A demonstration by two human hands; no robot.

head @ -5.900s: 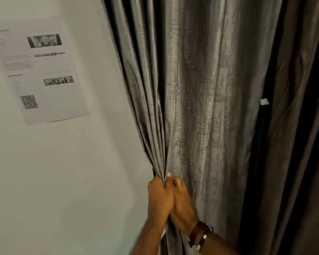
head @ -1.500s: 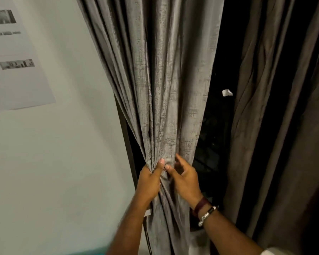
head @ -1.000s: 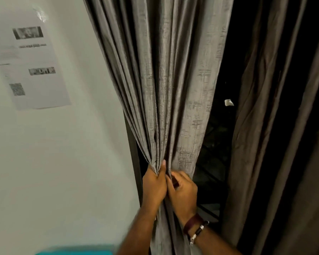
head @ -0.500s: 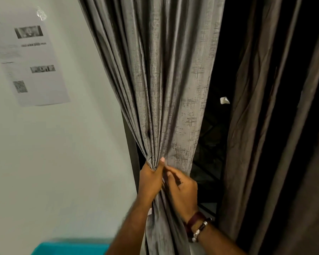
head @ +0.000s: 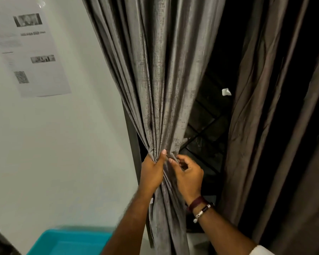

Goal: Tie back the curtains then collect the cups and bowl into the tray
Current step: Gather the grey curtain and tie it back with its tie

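Observation:
A grey textured left curtain hangs bunched into folds in front of a dark window. My left hand is clenched around the gathered folds at waist height. My right hand, with bracelets on the wrist, pinches the curtain's right edge just beside the left hand. A darker brown right curtain hangs loose at the right. A turquoise tray shows at the bottom left, partly behind my left forearm. No tie-back, cups or bowl are visible.
A white wall fills the left, with a printed paper sheet taped to it. The dark window with a metal grille shows between the curtains. A small white tag sits at the brown curtain's edge.
The grey curtain has been drawn left and gathered tighter, exposing the dark window. The view has dropped, bringing the turquoise tray into sight. Both hands stay on the folds.

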